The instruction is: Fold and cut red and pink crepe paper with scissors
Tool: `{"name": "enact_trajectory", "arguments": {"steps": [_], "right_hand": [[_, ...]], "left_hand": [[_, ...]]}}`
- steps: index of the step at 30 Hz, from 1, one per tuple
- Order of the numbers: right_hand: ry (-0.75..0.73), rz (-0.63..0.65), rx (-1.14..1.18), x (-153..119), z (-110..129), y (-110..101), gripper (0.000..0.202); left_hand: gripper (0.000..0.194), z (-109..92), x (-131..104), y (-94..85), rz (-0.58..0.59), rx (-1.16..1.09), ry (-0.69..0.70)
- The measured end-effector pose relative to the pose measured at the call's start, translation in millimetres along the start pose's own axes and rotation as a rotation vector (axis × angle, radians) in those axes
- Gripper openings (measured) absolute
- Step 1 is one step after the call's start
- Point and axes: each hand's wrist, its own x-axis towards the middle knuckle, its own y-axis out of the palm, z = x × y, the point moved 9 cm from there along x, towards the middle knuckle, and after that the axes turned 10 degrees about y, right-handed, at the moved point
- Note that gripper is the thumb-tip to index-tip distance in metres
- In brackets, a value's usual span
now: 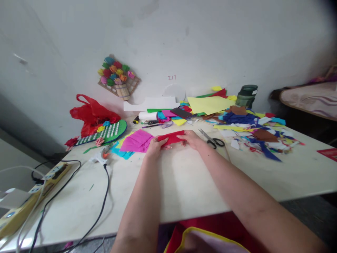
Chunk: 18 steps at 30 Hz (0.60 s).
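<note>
A folded strip of red paper [171,138] is stretched level between my two hands, above the middle of the white table [184,186]. My left hand [156,146] pinches its left end, thumb on top. The right end is gripped by my right hand [191,139], also with the thumb over it. Just left of my left hand lie magenta crepe paper [137,141] and blue sheets [122,151]. Black-handled scissors [212,139] rest on the table to the right of my right hand.
Paper scraps [263,135] are heaped at the right, near a green bottle [246,96]. A glue gun [101,156], its cord, a green board with flowers [113,131] and a red bag [92,112] are at the left. A power strip [50,179] lies along the left edge.
</note>
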Motion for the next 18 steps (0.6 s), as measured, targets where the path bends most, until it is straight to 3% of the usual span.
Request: {"name": "enact_trajectory", "arguments": {"steps": [4,10,15,18], "right_hand": [[0.033,0.022,0.029,-0.4,-1.4,-1.3,0.01],[0.074,0.057,0.054,-1.0,-2.3,-3.7,0.014],[0.03,0.091,0.05,0.6,-1.2,-5.0,0.01],[-0.001,0.12,-0.014,-2.0,1.7,-0.5,0.01]], "left_hand": [[0.025,-2.2,-1.4,-2.4,0.0,-0.04,0.005],[0.027,2.3,-0.5,-8.6,0.018,-0.122,-0.006],[0.025,-1.9,-0.4,-4.1,0.083,-0.188,0.006],[0.035,-3.2,-0.1,-4.6,0.065,-0.141,0.003]]}}
